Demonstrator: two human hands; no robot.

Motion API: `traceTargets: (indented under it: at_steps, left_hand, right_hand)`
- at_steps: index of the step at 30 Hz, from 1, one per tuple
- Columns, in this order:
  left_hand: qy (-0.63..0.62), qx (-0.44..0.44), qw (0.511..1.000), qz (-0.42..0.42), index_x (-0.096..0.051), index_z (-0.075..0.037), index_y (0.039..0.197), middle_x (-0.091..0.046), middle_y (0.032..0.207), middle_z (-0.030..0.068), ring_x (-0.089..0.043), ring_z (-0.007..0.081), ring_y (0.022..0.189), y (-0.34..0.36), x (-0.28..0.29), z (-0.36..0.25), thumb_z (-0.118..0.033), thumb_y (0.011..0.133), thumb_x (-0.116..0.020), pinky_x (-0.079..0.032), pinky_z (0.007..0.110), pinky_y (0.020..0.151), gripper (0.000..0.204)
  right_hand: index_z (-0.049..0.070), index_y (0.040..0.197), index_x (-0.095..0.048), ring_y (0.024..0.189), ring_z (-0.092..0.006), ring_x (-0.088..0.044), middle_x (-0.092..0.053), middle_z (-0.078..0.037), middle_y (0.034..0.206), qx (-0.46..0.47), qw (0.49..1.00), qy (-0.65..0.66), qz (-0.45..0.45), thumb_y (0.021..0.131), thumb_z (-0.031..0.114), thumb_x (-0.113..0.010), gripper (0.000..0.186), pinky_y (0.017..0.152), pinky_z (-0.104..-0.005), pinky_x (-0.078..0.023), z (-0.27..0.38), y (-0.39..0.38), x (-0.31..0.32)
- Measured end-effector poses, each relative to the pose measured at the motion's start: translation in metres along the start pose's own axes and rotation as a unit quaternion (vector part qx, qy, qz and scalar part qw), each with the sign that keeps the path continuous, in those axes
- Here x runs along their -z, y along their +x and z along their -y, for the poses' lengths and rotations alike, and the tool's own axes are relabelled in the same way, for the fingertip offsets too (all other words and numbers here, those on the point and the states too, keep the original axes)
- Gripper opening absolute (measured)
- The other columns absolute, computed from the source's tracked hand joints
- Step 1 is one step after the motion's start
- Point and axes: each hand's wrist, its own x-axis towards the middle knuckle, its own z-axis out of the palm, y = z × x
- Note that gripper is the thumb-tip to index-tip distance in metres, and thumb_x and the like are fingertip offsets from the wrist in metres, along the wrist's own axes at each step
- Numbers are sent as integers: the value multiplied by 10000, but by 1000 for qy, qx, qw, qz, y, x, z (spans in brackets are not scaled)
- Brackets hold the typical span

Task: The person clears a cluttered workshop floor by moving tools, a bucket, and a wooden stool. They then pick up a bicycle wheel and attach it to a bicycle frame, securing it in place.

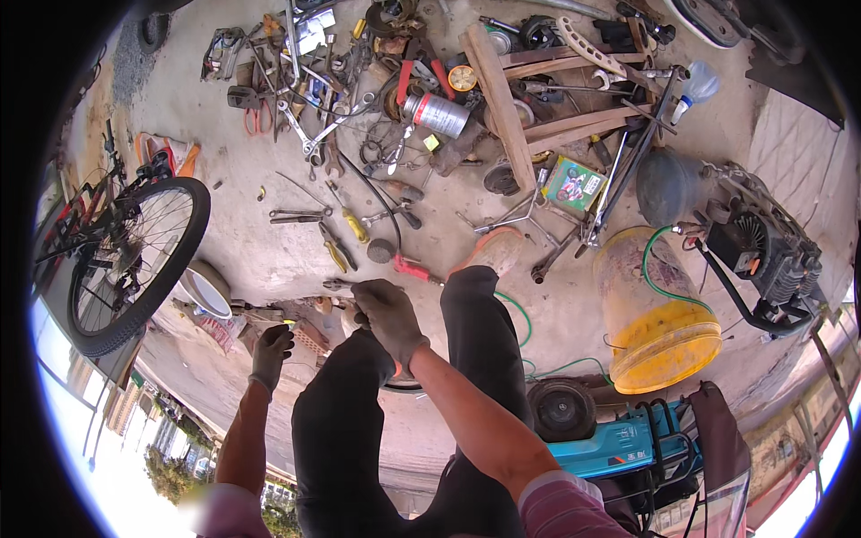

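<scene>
At left of the frame, a bicycle point(128, 254); at right, a bucket point(641, 296) just left of an air compressor point(749, 242); upper middle, combination wrenches point(297, 128) left of a can point(437, 116); near centre, pliers point(330, 242) below a screwdriver point(355, 226)

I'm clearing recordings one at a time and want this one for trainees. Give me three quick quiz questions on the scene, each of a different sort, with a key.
1. Fill the gap: the person's left hand and right hand are both covered by ____.
2. True or false: in the picture, the yellow bucket is to the right of the bicycle.
3. In the picture, which is nearest the yellow-handled screwdriver?
A) the bicycle
B) the right hand
C) the yellow bucket

Key: 1. gloves; 2. true; 3. B
</scene>
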Motion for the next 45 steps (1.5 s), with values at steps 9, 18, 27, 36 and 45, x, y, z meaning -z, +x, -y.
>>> traceTargets:
  at_steps: [9, 18, 27, 36, 45]
  left_hand:
    - [-169, -59, 963, 200, -633, -30, 1232, -643, 957, -13, -612, 85, 797, 13, -176, 17, -99, 1034, -557, -521, 234, 689, 224]
    - [-220, -50, 958, 180, -570, -95, 1090, -535, 775, -48, -525, 56, 637, 20, -229, 133, -140, 1068, -470, -444, 226, 526, 112]
    - [-320, -80, 932, 151, -578, -130, 928, -492, 782, -65, -489, 48, 687, 17, -237, 238, -76, 1061, -464, -446, 242, 608, 184]
    - [-450, -59, 876, 161, -620, -104, 1181, -654, 1032, -17, -638, 74, 874, 40, -246, 424, -161, 1056, -565, -529, 236, 707, 148]
    - [-456, 90, 876, 129, -592, -108, 1301, -694, 1064, 12, -685, 114, 887, 20, -255, 468, -177, 1052, -584, -588, 298, 710, 259]
  right_hand:
    - [9, 1167, -656, 772, -91, -623, -679, -38, 927, -37, 999, 2, -16, 1020, 131, -652, 191, 662, -247, -525, -48, 7, 9]
    - [9, 1170, -652, 715, -93, -626, -680, -38, 877, -62, 993, -104, -13, 1037, 122, -599, 182, 643, -258, -523, -111, -7, 21]
    - [-9, 1286, -613, 812, -110, -639, -692, -70, 970, -24, 973, -224, 43, 1048, 83, -560, 260, 728, -260, -533, -180, -40, 7]
    - [-21, 1256, -622, 801, -93, -626, -683, -51, 945, -74, 957, -261, 101, 1045, 83, -566, 242, 726, -249, -529, -288, -50, -6]
    - [-8, 1180, -638, 695, -74, -583, -640, -20, 876, -83, 939, -326, 68, 1017, 106, -603, 202, 627, -257, -505, -343, -37, 16]
